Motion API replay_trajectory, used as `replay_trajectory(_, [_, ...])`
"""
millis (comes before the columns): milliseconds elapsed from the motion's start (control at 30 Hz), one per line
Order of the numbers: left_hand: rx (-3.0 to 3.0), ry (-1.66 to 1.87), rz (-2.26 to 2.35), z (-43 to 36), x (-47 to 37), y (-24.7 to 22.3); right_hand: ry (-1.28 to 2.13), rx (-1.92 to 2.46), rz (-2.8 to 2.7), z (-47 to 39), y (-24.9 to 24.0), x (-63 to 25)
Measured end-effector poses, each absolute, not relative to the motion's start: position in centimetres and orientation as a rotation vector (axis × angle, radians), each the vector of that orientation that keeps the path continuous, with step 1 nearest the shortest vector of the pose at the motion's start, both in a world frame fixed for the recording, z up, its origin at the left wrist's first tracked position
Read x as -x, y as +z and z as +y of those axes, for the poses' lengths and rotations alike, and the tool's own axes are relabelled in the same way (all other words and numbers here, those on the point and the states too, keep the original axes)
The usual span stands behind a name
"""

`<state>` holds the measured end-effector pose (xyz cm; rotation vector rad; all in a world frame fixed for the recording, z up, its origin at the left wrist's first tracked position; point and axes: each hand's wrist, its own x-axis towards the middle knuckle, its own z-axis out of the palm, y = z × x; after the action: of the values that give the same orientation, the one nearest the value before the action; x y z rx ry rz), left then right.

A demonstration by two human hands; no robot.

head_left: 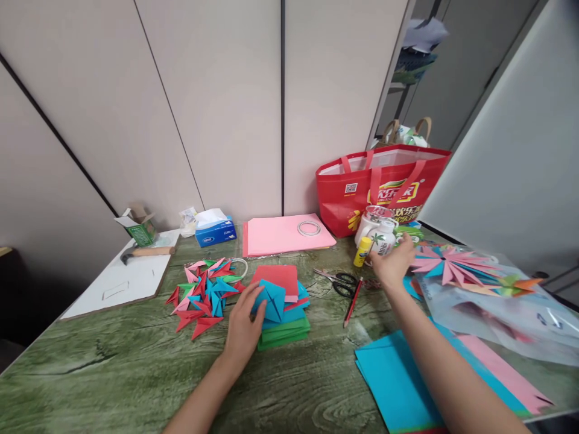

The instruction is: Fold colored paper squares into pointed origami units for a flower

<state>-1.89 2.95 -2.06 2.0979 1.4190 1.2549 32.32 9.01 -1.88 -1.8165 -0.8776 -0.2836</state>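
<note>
My left hand (246, 316) pinches a blue folded paper square (270, 300) between thumb and fingers. The square is tilted over a stack of folded papers, with a red sheet (278, 277) behind it, and blue and green pieces (287, 334) below. On the right, my right hand (393, 263) is stretched out with thumb and fingers apart, beside a white bottle with a palm-tree print (383, 237). A yellow glue stick (361, 252) stands just left of that hand. Black-handled scissors (341, 283) and a red pencil (353, 303) lie between my hands.
Folded paper points (210, 295) are heaped at left, near a hammer (149, 252) and a blue tissue box (215, 231). Pink sheets (280, 234) lie at the back, beside a red bag (335, 199). Large blue sheets (398, 374) and a paper star (447, 265) are under or near my right arm.
</note>
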Motion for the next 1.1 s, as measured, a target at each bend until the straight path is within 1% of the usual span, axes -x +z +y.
replay_trajectory(100, [-2.304,1.202,1.464,2.8,2.1,-2.2,-0.145,1.860,-0.887,10.0,-2.9,-33.5])
replay_trajectory(267, [-2.416,1.178,1.486,2.9,2.1,-2.7,-0.094,1.878,-0.862,10.0,-3.0,-33.5])
replay_trajectory(400, [-2.476,1.284,1.415,2.9,2.0,-2.5,-0.158,1.860,-0.781,8.6,-1.9,-32.6])
replay_trajectory(533, [-2.593,1.435,1.228,2.2,1.7,-1.6,-0.312,1.697,-0.814,5.5,-0.3,-30.4])
replay_trajectory(567, [-2.614,1.438,1.180,1.9,1.6,-1.3,-0.282,1.641,-0.867,4.5,0.2,-29.5])
replay_trajectory(600, [-2.632,1.420,1.120,1.5,1.4,-0.8,-0.201,1.557,-0.929,3.4,0.7,-28.5])
replay_trajectory(633, [-2.635,1.380,1.059,1.0,1.2,-0.2,-0.045,1.457,-1.028,2.1,1.1,-27.3])
replay_trajectory(800, [-2.501,1.170,0.793,-2.5,0.3,3.8,1.013,1.010,-1.488,-4.1,2.5,-20.6])
replay_trajectory(867, [-2.498,1.091,0.657,-3.8,0.1,5.4,1.272,0.873,-1.574,-6.0,2.6,-18.5])
replay_trajectory(967, [-2.423,1.054,0.555,-5.3,0.1,7.2,1.440,0.766,-1.566,-7.6,2.3,-16.6])
replay_trajectory(1100, [-2.088,1.077,0.673,-6.2,0.3,8.1,1.362,0.821,-1.517,-8.4,1.6,-15.5])
